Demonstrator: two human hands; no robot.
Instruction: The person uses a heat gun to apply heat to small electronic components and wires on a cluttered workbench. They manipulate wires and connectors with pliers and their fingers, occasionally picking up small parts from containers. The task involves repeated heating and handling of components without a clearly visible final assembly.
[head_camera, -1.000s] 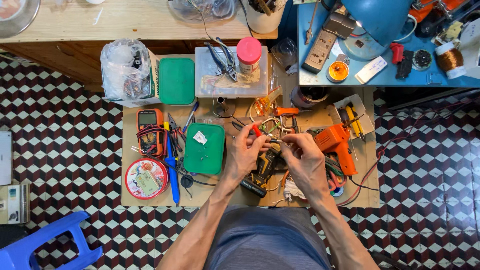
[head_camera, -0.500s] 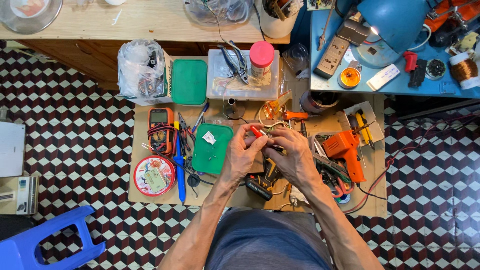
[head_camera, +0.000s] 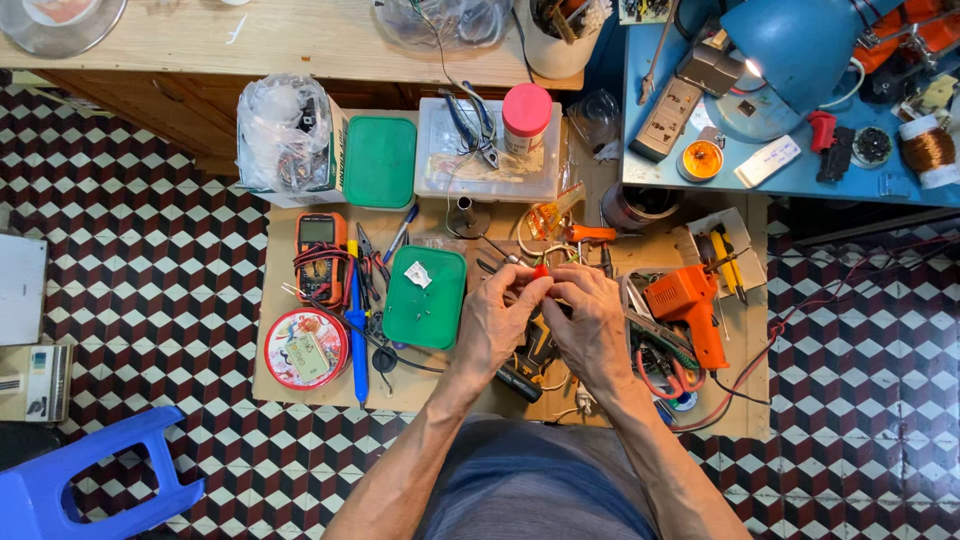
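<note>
- Both hands meet over the middle of the board: the left hand and the right hand curl toward each other, fingertips nearly touching.
- Left hand's fingertips pinch a small red-tipped part; the right hand's fingers are bent close beside it, but whether they grip it too cannot be told.
- That red part sits at the far edge of both hands, roughly mid-board.
- Under the hands lies a dark yellow-and-black tool, partly hidden by the palms.
- Just left of the left hand rests a green lid with a small white scrap on it.
- Further left lie a blue pen, an orange multimeter wrapped in its leads, and a round red tin at the near left.
- Right of the right hand lies an orange glue gun, with red wire trailing off to the right.
- Far side of the board: a clear box with pliers inside, a pink-capped jar on it, a green box and a plastic bag to the left.
- At far right stands a blue table with a blue lamp.
- Near left, on the checkered floor, stands a blue stool.
</note>
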